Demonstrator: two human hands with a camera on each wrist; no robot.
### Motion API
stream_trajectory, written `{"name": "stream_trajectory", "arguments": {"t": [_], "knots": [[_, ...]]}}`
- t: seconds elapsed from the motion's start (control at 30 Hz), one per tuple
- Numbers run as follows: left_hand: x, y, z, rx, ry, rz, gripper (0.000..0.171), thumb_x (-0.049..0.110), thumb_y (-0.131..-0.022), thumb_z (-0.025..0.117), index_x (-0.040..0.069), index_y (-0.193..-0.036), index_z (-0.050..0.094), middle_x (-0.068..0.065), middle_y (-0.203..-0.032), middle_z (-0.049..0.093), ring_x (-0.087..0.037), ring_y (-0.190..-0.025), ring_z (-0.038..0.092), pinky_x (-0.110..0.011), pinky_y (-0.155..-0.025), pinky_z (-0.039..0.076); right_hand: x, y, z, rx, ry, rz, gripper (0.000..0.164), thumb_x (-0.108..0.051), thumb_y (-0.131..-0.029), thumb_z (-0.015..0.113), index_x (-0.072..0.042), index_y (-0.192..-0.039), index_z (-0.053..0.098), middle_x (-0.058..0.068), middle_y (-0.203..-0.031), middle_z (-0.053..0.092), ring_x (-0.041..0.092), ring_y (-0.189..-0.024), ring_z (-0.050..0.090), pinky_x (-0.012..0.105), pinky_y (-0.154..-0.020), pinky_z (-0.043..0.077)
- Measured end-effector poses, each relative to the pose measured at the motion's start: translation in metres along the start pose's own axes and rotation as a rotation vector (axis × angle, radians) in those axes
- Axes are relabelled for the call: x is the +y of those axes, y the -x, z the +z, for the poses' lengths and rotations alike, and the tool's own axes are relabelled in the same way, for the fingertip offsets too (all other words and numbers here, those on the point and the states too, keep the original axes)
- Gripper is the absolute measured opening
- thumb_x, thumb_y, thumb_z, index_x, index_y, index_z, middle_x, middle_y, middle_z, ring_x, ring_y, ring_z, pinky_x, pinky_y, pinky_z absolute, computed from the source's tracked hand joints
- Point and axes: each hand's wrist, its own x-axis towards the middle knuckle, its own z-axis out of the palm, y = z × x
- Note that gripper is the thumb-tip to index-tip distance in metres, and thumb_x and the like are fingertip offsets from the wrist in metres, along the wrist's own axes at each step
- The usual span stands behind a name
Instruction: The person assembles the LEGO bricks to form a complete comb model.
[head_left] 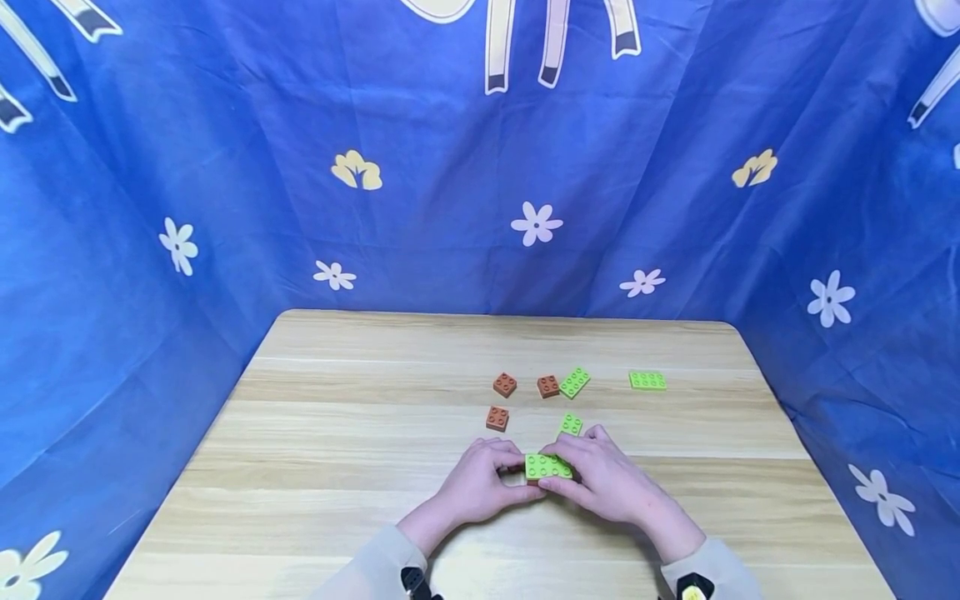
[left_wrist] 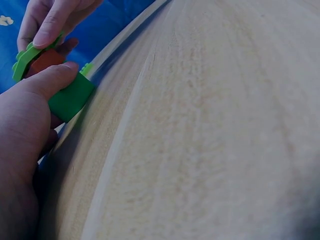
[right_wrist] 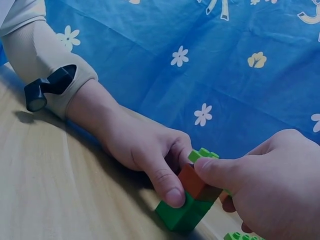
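Between both hands stands a small stack of toy building bricks. At its bottom is a dark green brick [right_wrist: 176, 216], with a brown brick [right_wrist: 199, 184] above it. A light green studded brick [head_left: 542, 466] lies on top, tilted in the left wrist view. My left hand [head_left: 474, 485] grips the dark green brick from the left, thumb on the near side. From the right, my right hand [head_left: 609, 477] pinches the light green brick, its thumb along the near edge. Fingers behind the stack are partly hidden.
Beyond the hands lie three loose brown bricks [head_left: 497, 418]. Near them are light green bricks: one [head_left: 572, 423] just behind my right hand, one [head_left: 575, 382] beside a brown brick, another [head_left: 647, 381] farther right. A blue patterned cloth [head_left: 450, 167] surrounds the wooden table [head_left: 337, 417].
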Motion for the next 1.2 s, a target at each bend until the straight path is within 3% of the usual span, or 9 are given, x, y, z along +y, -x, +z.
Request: {"name": "stream_trajectory", "arguments": {"t": [0.5,0.77,1.2], "knots": [[0.0021,-0.0002,-0.0014,-0.001,0.0,-0.024,0.054,0.064,-0.083,0.083,0.02,-0.113,0.083,0.025,-0.098,0.067,0.0,-0.094,0.06,-0.037,-0.094,0.047,-0.0008,-0.0008,-0.0047,-0.013,0.018,0.011,0.029,-0.052,-0.102,0.067,-0.028,-0.118,0.072,-0.026,-0.092,0.053,-0.001,-0.078,0.048,0.035,-0.087,0.035],[0.0012,0.0006,-0.0008,-0.008,0.006,-0.049,0.059,0.067,-0.082,0.082,0.019,-0.115,0.083,0.025,-0.099,0.067,-0.001,-0.096,0.059,-0.043,-0.099,0.047,-0.0003,-0.0001,-0.0043,-0.002,0.031,0.002,0.029,-0.052,-0.101,0.069,-0.028,-0.118,0.072,-0.025,-0.091,0.054,-0.001,-0.075,0.048,0.036,-0.086,0.034],[0.0003,0.0,0.0006,0.008,0.009,-0.024,0.054,0.063,-0.082,0.085,0.019,-0.112,0.083,0.025,-0.098,0.067,0.0,-0.092,0.059,-0.034,-0.09,0.046,0.0007,0.0012,-0.0025,0.007,0.063,0.004,0.03,-0.053,-0.1,0.07,-0.029,-0.118,0.072,-0.025,-0.093,0.057,-0.002,-0.079,0.053,0.035,-0.086,0.035]]}}
